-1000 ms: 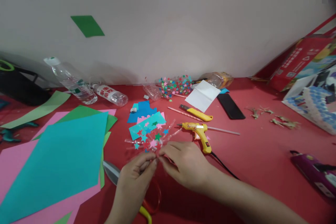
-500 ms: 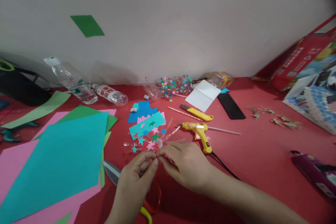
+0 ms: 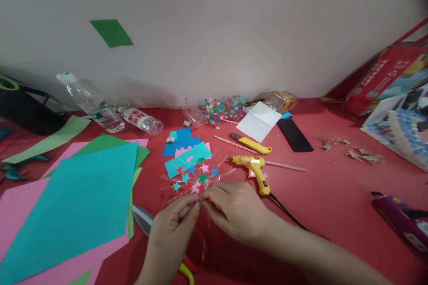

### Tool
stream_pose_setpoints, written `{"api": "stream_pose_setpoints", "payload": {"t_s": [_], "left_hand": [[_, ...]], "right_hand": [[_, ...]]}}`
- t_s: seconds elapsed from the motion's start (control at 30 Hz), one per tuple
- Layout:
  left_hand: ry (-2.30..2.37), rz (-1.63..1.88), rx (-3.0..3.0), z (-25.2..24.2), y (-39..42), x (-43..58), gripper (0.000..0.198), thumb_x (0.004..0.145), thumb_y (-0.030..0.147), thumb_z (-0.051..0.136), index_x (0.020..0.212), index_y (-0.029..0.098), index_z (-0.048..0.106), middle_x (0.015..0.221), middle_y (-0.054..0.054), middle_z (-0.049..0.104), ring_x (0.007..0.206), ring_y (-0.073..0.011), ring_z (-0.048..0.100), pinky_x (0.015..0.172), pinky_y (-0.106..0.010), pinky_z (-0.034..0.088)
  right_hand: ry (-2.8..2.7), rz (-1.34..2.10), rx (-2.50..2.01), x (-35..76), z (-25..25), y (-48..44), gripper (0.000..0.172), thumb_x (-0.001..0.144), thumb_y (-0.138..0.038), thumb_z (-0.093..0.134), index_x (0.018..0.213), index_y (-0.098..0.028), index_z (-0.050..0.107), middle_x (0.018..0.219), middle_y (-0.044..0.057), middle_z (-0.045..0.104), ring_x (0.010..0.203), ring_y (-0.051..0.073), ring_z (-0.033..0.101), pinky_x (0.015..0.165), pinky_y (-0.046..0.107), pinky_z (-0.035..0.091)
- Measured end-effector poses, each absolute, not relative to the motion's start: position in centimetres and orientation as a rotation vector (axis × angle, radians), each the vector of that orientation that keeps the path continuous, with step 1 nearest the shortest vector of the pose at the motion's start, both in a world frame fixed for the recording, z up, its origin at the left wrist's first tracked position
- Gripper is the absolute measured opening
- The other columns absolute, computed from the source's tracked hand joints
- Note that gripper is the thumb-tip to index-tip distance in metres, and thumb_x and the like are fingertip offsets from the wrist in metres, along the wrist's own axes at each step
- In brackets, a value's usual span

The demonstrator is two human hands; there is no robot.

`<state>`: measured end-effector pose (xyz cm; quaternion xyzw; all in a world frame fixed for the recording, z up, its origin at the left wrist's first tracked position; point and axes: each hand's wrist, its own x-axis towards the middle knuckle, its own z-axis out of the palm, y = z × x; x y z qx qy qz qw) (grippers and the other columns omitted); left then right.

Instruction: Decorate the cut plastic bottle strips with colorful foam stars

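Observation:
A clear plastic piece cut into thin strips (image 3: pixel 202 178), dotted with paper stars in blue, pink, green and red, is between my hands. My left hand (image 3: pixel 174 227) pinches its near edge between thumb and fingertips. My right hand (image 3: pixel 237 209) is closed on the same edge, its fingertips meeting the left ones. Below my left hand lie scissors (image 3: pixel 142 219) with a red and yellow handle, partly covered by that hand. Just beyond my right hand rests a yellow hot glue gun (image 3: pixel 256 171) with a clear glue stick in its back.
Coloured paper sheets (image 3: pixel 76 205) are stacked at left. Behind are water bottles (image 3: pixel 96 109), a star-covered bottle (image 3: pixel 224 109), a yellow utility knife (image 3: pixel 256 144), folded white paper (image 3: pixel 259 121) and a black phone (image 3: pixel 296 136). A purple tool-like object (image 3: pixel 399 220) sits far right; the glue gun's cord runs under my right arm.
The starred plastic piece has turned slightly, its stars shifting a little to the right. Both hands keep their pinch in nearly the same spot.

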<state>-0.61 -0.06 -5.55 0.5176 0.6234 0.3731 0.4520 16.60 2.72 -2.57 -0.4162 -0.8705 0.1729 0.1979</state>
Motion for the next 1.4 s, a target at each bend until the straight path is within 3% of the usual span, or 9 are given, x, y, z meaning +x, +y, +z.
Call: {"api": "stream_pose_setpoints", "payload": {"t_s": [0.13, 0.37, 0.6, 0.83, 1.03, 1.23, 1.4], "left_hand": [[1.544, 0.896, 1.316, -5.47, -0.03, -0.63, 0.020, 0.077, 0.038, 0.061, 0.084, 0.020, 0.069, 0.068, -0.001, 0.068, 0.064, -0.0161, 0.062, 0.055, -0.022, 0.047], [1.576, 0.861, 1.395, -4.96, -0.27, -0.32, 0.023, 0.081, 0.043, 0.059, 0.086, 0.021, 0.063, 0.049, 0.006, 0.049, 0.045, -0.0099, 0.041, 0.044, -0.019, 0.035], [1.552, 0.810, 1.394, -5.38, -0.41, -0.46, 0.024, 0.084, 0.044, 0.055, 0.087, 0.022, 0.062, 0.052, 0.006, 0.050, 0.045, -0.0098, 0.039, 0.043, -0.019, 0.033], [1.635, 0.876, 1.409, -5.03, -0.30, -0.40, 0.020, 0.079, 0.039, 0.058, 0.074, 0.021, 0.065, 0.057, 0.002, 0.058, 0.054, -0.0133, 0.051, 0.052, -0.021, 0.042], [1.598, 0.880, 1.387, -5.33, -0.17, -0.47, 0.023, 0.079, 0.043, 0.060, 0.083, 0.021, 0.068, 0.057, 0.002, 0.059, 0.052, -0.0131, 0.051, 0.049, -0.021, 0.041], [1.582, 0.871, 1.369, -5.31, -0.41, -0.21, 0.026, 0.081, 0.045, 0.059, 0.089, 0.021, 0.065, 0.049, 0.006, 0.050, 0.044, -0.0103, 0.042, 0.042, -0.019, 0.035], [1.607, 0.882, 1.444, -5.03, -0.37, -0.28, 0.024, 0.081, 0.041, 0.058, 0.087, 0.020, 0.068, 0.057, 0.002, 0.062, 0.052, -0.0142, 0.057, 0.048, -0.021, 0.044]], "right_hand": [[-2.431, 0.481, -1.165, 16.61, -2.55, 2.70, 0.022, 0.093, -0.023, 0.044, 0.088, -0.015, 0.064, 0.079, 0.004, 0.069, 0.064, 0.015, 0.061, 0.057, 0.027, 0.035], [-2.421, 0.486, -1.175, 16.67, -2.57, 2.66, 0.019, 0.092, -0.022, 0.046, 0.089, -0.015, 0.064, 0.081, 0.005, 0.070, 0.065, 0.015, 0.062, 0.058, 0.026, 0.036], [-2.432, 0.485, -1.188, 16.65, -2.69, 2.79, 0.020, 0.093, -0.022, 0.046, 0.088, -0.014, 0.064, 0.081, 0.005, 0.070, 0.066, 0.016, 0.062, 0.058, 0.027, 0.036], [-2.454, 0.426, -1.202, 16.59, -2.58, 2.67, 0.017, 0.091, -0.020, 0.048, 0.086, -0.015, 0.063, 0.075, 0.003, 0.068, 0.060, 0.015, 0.060, 0.054, 0.027, 0.031], [-2.420, 0.466, -1.177, 16.62, -2.79, 2.61, 0.020, 0.092, -0.022, 0.046, 0.089, -0.015, 0.065, 0.079, 0.005, 0.070, 0.064, 0.016, 0.062, 0.058, 0.026, 0.036], [-2.417, 0.460, -1.179, 16.72, -2.84, 2.70, 0.018, 0.092, -0.021, 0.048, 0.091, -0.015, 0.065, 0.081, 0.006, 0.071, 0.067, 0.017, 0.064, 0.060, 0.026, 0.038], [-2.421, 0.444, -1.187, 16.67, -2.82, 2.67, 0.019, 0.092, -0.020, 0.047, 0.091, -0.015, 0.065, 0.081, 0.005, 0.072, 0.067, 0.017, 0.065, 0.059, 0.027, 0.039]]}}
